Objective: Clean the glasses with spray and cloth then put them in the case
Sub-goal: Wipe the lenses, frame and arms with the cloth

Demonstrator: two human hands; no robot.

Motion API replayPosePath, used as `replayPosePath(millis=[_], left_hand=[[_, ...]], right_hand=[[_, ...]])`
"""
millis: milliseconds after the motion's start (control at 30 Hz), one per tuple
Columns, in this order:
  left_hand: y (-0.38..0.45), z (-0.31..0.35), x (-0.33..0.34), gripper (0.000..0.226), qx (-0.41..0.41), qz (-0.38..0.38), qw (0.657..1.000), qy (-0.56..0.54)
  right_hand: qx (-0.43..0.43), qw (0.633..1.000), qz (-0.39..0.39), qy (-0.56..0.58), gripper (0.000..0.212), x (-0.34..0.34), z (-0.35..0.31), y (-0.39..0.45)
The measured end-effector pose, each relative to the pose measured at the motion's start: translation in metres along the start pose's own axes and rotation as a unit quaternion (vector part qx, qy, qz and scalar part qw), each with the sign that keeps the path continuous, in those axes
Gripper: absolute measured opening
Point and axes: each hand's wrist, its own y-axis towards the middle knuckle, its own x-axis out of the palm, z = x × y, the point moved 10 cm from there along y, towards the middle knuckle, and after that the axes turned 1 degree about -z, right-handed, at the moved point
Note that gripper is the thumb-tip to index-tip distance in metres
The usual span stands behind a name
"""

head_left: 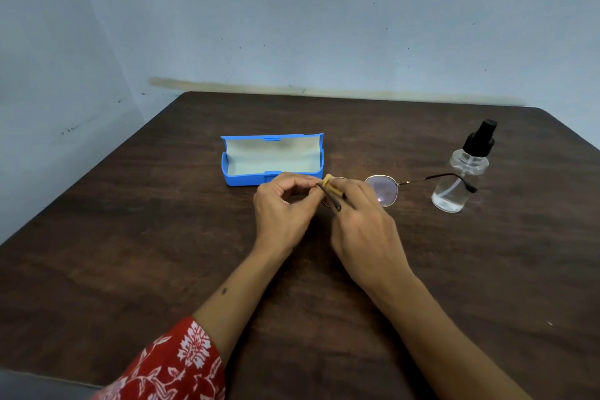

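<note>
Sleeve (181, 364): a red sleeve with a white flower pattern is showing at the bottom left, on the left arm.
Case (272, 160): the blue case is lying open on the dark wooden surface (130, 237), left of centre, its pale lining facing up and its lid standing at the back.
Left hand (282, 208): it is curling its fingers and pinching the near temple of the glasses, just in front of the case.
Cloth (331, 186): a small yellow cloth is sitting between the two hands, against one lens.
Right hand (363, 224): it is gripping the cloth and covering that lens.
Glasses (384, 190): the thin metal frame is being held just above the surface; the free round lens is showing right of the right hand, and the other temple is reaching toward the bottle.
Spray bottle (461, 178): the clear bottle with a black nozzle is standing upright at the right, a little liquid inside.
</note>
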Motion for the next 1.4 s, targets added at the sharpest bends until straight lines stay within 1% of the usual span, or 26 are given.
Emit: replayPosePath(millis=[67, 133, 200, 333, 467, 500, 533, 600, 667, 733, 800, 833, 900, 1000, 1033, 1133, 1200, 1300, 1400], left_hand=[[0.000, 0.000, 0.000, 0.014, 0.001, -0.002, 1.000, 0.000], [-0.001, 0.000, 0.000, 0.016, 0.002, 0.000, 1.000, -0.006], [0.000, -0.001, 0.000, 0.016, 0.004, 0.002, 1.000, -0.008], [0.001, -0.001, -0.001, 0.019, 0.007, 0.003, 1.000, -0.006], [0.000, 0.001, -0.001, 0.024, 0.015, 0.003, 1.000, -0.003], [0.000, 0.000, 0.000, 0.025, 0.015, 0.002, 1.000, -0.003], [0.000, 0.000, 0.000, 0.024, 0.014, 0.001, 1.000, -0.004], [0.001, 0.000, 0.000, 0.020, 0.013, 0.000, 1.000, -0.006], [0.001, 0.000, 0.000, 0.016, 0.012, -0.003, 1.000, -0.006], [0.000, 0.000, 0.000, 0.016, 0.012, -0.002, 1.000, -0.007], [0.000, 0.001, 0.000, 0.019, 0.014, -0.001, 1.000, -0.003], [0.000, 0.001, 0.000, 0.020, 0.014, -0.001, 1.000, -0.002], [0.000, 0.002, 0.000, 0.019, 0.012, 0.001, 1.000, -0.003], [0.000, 0.003, -0.002, 0.015, 0.005, 0.005, 1.000, -0.001], [0.000, 0.003, -0.002, 0.015, 0.002, 0.006, 1.000, -0.002], [0.000, 0.003, -0.001, 0.014, -0.003, 0.007, 1.000, -0.005], [-0.001, 0.002, -0.001, 0.013, -0.005, 0.009, 1.000, -0.007], [0.000, 0.003, -0.001, 0.012, 0.004, 0.007, 1.000, 0.000], [0.000, 0.004, -0.001, 0.017, 0.008, 0.004, 1.000, 0.000]], right_hand=[[0.006, 1.000, -0.005, -0.001, 0.035, 0.000, 0.002, 0.000], [0.040, 0.999, -0.005, -0.004, 0.027, -0.001, 0.013, 0.001], [0.054, 0.999, -0.002, -0.003, 0.028, -0.001, 0.017, 0.001], [0.004, 1.000, -0.006, 0.005, 0.032, 0.002, 0.001, -0.001], [0.057, 0.998, -0.003, -0.004, 0.029, -0.002, 0.017, 0.002], [0.058, 0.998, 0.002, -0.004, 0.029, -0.003, 0.018, 0.002], [0.049, 0.999, 0.005, -0.004, 0.030, -0.004, 0.015, 0.001], [0.014, 1.000, -0.002, -0.003, 0.040, 0.000, 0.004, 0.000], [0.003, 1.000, -0.017, -0.003, 0.043, 0.004, 0.000, 0.000], [0.031, 0.999, -0.020, -0.005, 0.038, 0.003, 0.007, 0.001], [0.066, 0.998, -0.012, -0.003, 0.028, 0.001, 0.017, 0.002], [0.073, 0.997, -0.009, -0.002, 0.028, 0.000, 0.019, 0.001], [0.049, 0.999, -0.005, -0.004, 0.031, 0.001, 0.012, 0.001], [0.013, 1.000, -0.017, -0.003, 0.041, 0.004, -0.002, 0.001], [0.019, 1.000, -0.020, -0.002, 0.041, 0.003, -0.001, 0.001], [0.062, 0.998, -0.022, -0.001, 0.030, 0.002, 0.013, 0.002], [0.055, 0.998, -0.019, -0.004, 0.029, 0.002, 0.012, 0.001], [0.012, 1.000, -0.023, -0.008, 0.040, 0.003, -0.001, 0.001], [0.025, 1.000, -0.016, 0.005, 0.039, 0.001, 0.005, 0.005]])
